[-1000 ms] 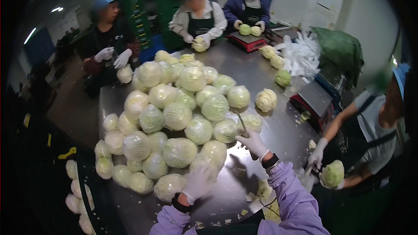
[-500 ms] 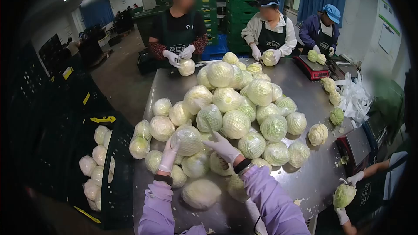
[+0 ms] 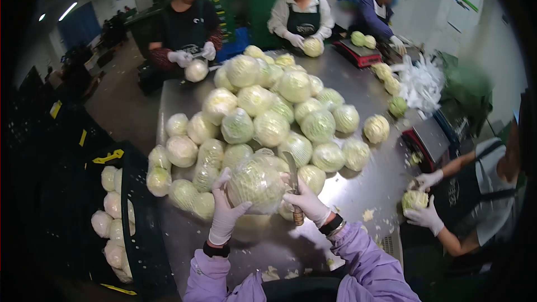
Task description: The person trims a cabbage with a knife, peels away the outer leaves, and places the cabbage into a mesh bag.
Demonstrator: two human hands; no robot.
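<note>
One cabbage (image 3: 256, 183), large, rounded, pale green with whitish veining, sheathed in clear, glossy wrap. Held up over the near part of the steel table (image 3: 353, 197), in front of a heap of cabbages (image 3: 318, 126). Left hand (image 3: 225, 212): fingers spread wide, cupping its left side, thumb along the lower front. Right hand (image 3: 309, 201): fingers curled round a brown-handled knife (image 3: 293, 179), blade up; contact with the wrap, cannot tell. Dark crate (image 3: 141, 223) at left, holding more wrapped heads (image 3: 115, 229).
</note>
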